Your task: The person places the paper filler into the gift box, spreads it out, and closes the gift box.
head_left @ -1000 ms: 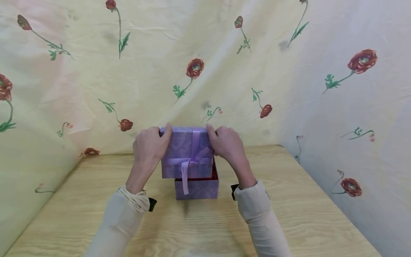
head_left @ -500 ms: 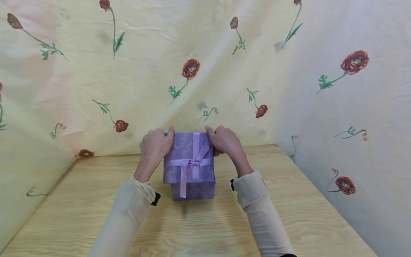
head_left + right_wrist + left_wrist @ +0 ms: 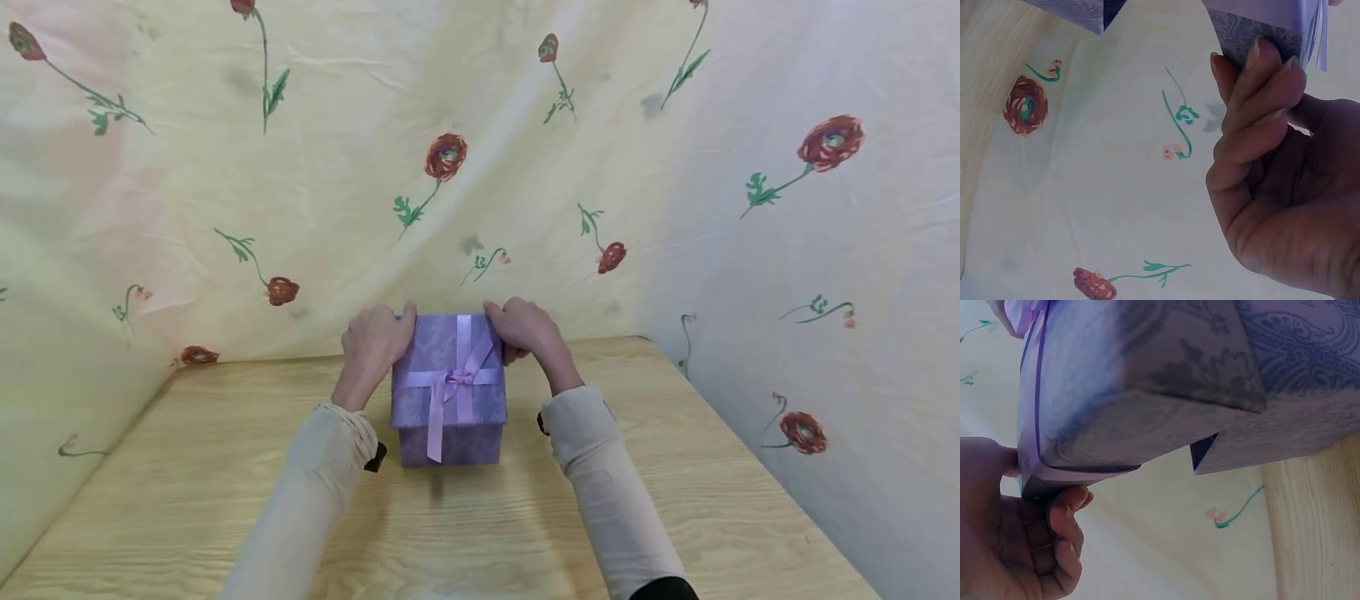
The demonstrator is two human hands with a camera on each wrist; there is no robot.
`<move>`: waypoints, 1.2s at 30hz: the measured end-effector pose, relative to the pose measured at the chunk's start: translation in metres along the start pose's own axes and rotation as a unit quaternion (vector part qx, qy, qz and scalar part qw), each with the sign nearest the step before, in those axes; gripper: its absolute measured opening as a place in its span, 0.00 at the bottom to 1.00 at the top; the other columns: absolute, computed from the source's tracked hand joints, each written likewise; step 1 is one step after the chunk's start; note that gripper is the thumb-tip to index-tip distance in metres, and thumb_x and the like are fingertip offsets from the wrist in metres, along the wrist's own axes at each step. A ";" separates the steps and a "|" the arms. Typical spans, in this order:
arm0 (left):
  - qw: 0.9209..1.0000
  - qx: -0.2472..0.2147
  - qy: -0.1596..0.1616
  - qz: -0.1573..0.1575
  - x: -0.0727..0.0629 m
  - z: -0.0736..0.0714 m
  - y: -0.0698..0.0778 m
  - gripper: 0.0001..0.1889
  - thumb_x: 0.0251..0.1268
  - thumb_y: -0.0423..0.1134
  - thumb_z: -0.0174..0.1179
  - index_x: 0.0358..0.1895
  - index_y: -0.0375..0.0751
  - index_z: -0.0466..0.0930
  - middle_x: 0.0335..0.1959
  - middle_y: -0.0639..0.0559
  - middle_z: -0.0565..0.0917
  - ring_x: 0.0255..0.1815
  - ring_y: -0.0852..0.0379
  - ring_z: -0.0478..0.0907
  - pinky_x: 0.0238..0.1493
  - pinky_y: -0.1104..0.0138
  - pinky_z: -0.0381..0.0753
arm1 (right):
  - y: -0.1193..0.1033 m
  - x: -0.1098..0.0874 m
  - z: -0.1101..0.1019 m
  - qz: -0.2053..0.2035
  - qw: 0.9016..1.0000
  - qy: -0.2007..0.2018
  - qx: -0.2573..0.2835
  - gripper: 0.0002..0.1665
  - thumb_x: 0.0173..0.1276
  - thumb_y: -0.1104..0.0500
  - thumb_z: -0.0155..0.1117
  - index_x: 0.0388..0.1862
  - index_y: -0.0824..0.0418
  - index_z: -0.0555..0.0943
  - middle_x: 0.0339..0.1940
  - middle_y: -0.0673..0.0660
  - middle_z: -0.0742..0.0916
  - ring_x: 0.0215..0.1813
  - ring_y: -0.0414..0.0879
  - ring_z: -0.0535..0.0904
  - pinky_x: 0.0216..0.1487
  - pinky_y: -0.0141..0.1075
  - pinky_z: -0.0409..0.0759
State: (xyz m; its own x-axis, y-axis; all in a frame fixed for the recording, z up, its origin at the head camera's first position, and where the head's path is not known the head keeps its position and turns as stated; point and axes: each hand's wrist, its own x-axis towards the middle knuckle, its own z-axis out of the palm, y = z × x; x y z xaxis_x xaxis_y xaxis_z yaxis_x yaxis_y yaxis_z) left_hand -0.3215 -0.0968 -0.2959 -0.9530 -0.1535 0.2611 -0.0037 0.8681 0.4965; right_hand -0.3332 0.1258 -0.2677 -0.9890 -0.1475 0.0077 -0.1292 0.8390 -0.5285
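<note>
A purple patterned box lid (image 3: 431,404), tied with a lilac ribbon bow (image 3: 459,379), is held between both hands. It tilts over the matching box base (image 3: 480,447), which stands on the table; the lid hides the base's inside. My left hand (image 3: 373,343) grips the lid's far left corner, thumb on top. At the far right corner my right hand (image 3: 528,327) pinches the lid the same way. In the left wrist view, a gap shows between the lid's far end and the base (image 3: 1310,406). Curled fingers (image 3: 1260,94) hold the lid's side in the right wrist view.
The wooden table (image 3: 247,500) extends around the box. Behind and at both sides hangs a pale cloth (image 3: 360,208) printed with red flowers, close beyond the hands.
The lid has come down and slightly right over the base, covering the red inside that showed earlier. Both hands kept their hold and moved with it.
</note>
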 end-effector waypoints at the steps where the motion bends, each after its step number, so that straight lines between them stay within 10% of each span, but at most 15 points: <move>1: 1.000 0.002 -0.002 0.001 0.001 0.001 0.000 0.37 0.78 0.62 0.38 0.34 0.32 0.85 0.42 0.30 0.86 0.43 0.32 0.84 0.37 0.45 0.82 | 0.001 0.002 0.001 -0.001 1.000 -0.001 0.001 0.42 0.85 0.42 0.39 0.17 0.65 0.82 0.12 0.57 0.84 0.15 0.47 0.80 0.21 0.36 0.79; 36: 0.998 -0.002 -0.057 -0.014 0.014 0.039 -0.015 0.39 0.81 0.63 0.38 0.42 0.27 0.85 0.44 0.29 0.85 0.41 0.36 0.84 0.35 0.50 0.82 | 0.031 0.036 0.039 0.051 0.996 -0.052 0.051 0.38 0.86 0.45 0.40 0.19 0.63 0.78 0.11 0.55 0.80 0.12 0.43 0.70 0.14 0.31 0.61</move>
State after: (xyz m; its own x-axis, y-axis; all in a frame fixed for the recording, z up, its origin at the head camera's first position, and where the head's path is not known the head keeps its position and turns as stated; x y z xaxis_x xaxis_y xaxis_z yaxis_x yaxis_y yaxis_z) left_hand -0.3468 -0.0937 -0.3321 -0.9808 -0.1220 0.1519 -0.0288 0.8620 0.5062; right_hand -0.3703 0.1263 -0.3171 -0.9833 -0.1222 -0.1350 -0.0158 0.7957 -0.6055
